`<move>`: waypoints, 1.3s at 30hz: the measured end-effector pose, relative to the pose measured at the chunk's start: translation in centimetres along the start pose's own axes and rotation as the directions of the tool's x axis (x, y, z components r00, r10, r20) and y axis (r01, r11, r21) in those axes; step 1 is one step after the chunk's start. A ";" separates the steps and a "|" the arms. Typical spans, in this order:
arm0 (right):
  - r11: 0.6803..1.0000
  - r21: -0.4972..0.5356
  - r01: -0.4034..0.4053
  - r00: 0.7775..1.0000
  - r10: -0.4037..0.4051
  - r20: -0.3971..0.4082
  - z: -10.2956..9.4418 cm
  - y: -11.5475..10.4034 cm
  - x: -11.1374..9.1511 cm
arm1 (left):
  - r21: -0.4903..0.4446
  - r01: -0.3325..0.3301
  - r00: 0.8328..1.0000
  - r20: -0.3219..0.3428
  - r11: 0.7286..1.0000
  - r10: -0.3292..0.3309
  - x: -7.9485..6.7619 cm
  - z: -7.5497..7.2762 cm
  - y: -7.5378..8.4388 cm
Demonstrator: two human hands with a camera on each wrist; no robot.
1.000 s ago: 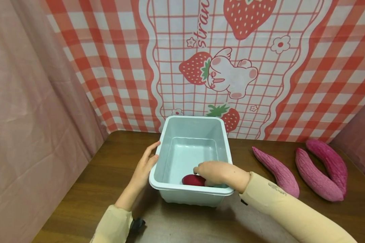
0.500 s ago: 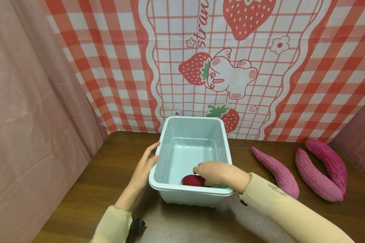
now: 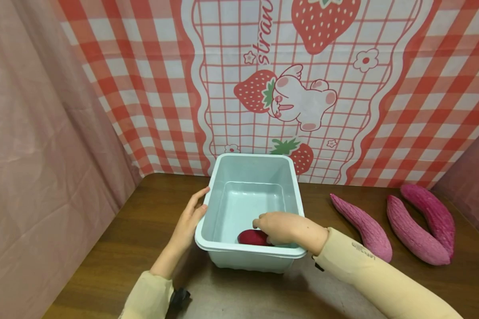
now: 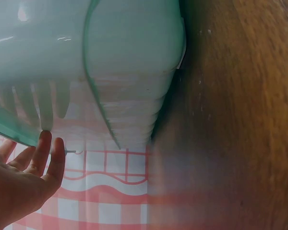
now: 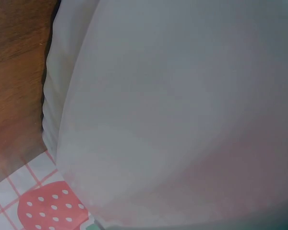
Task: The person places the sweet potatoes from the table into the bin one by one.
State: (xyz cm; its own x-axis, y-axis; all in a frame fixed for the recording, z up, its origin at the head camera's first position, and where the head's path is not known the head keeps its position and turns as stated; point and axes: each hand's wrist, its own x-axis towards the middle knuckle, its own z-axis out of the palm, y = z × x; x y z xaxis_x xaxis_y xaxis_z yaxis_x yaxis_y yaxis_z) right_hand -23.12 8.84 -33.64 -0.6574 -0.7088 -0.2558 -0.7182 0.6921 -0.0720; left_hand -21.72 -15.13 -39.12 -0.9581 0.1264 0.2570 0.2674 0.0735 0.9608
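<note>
A pale blue-green plastic basin (image 3: 250, 259) stands upright on the table. In the head view my right hand (image 3: 281, 227) reaches over its right rim and grips a dark red, rounded object (image 3: 253, 237) low at the near wall. Only one smooth end of that object shows; my hand covers the rest. My left hand (image 3: 187, 221) is at the basin's left rim with its fingers extended. From the left wrist, the fingertips of my left hand (image 4: 31, 170) are right at the basin's outer wall (image 4: 129, 48). The right wrist view is filled by the basin's outside (image 5: 158, 96), with the hand hidden.
On the wooden table (image 3: 131, 230), to the right, lie a long pink curved object (image 3: 365, 226), a second pink one (image 3: 417, 232) and a magenta one (image 3: 433, 210). A strawberry-print checked cloth (image 3: 165, 102) hangs behind, and a pink curtain (image 3: 44, 133) at the left.
</note>
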 end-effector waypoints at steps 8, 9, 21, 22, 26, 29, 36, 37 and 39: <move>0.997 0.031 -0.066 0.997 0.064 0.052 0.0 -0.2 0.1 | 0.002 -0.009 1.000 -0.005 1.000 0.009 0.0 0.0 -0.1; 0.997 0.032 -0.068 0.996 0.066 0.053 0.0 -0.2 0.1 | 0.000 -0.008 1.000 -0.004 1.000 0.008 0.0 0.0 -0.1; 1.000 0.028 -0.009 0.997 0.012 -0.075 -0.2 0.2 0.2 | 0.001 -0.008 1.000 -0.005 1.000 0.008 0.0 0.1 -0.1; 1.000 0.022 -0.002 0.996 0.004 -0.093 -0.2 0.2 0.2 | 0.001 -0.010 1.000 -0.005 1.000 0.010 0.0 0.1 -0.1; 1.000 0.001 0.015 0.989 -0.014 -0.148 -0.3 0.3 0.1 | -0.001 -0.008 1.000 -0.009 1.000 0.008 0.0 0.0 -0.1; 1.000 0.001 0.021 0.982 -0.020 -0.188 -0.4 0.3 0.0 | -0.002 -0.006 1.000 -0.007 1.000 0.006 0.0 0.0 -0.2; 1.000 0.009 0.018 0.959 -0.014 -0.284 -0.4 0.5 -0.1 | -0.007 -0.003 1.000 -0.005 1.000 0.003 0.0 0.0 -0.2; 1.000 0.013 0.018 0.954 -0.014 -0.299 -0.4 0.6 -0.1 | -0.006 -0.002 1.000 -0.004 1.000 0.002 0.0 0.0 -0.2; 0.999 0.022 0.024 0.942 -0.016 -0.336 -0.5 0.6 -0.3 | -0.007 -0.002 1.000 -0.003 1.000 0.002 0.0 0.0 -0.2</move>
State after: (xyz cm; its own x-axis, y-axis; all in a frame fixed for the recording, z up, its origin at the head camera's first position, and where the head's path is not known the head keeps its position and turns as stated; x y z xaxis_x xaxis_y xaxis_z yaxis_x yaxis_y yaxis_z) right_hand -23.52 9.39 -33.14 -0.6845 -0.7242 0.0837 -0.7288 0.6774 -0.0995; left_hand -21.78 -15.17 -39.27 -0.9579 0.1235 0.2593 0.2687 0.0666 0.9609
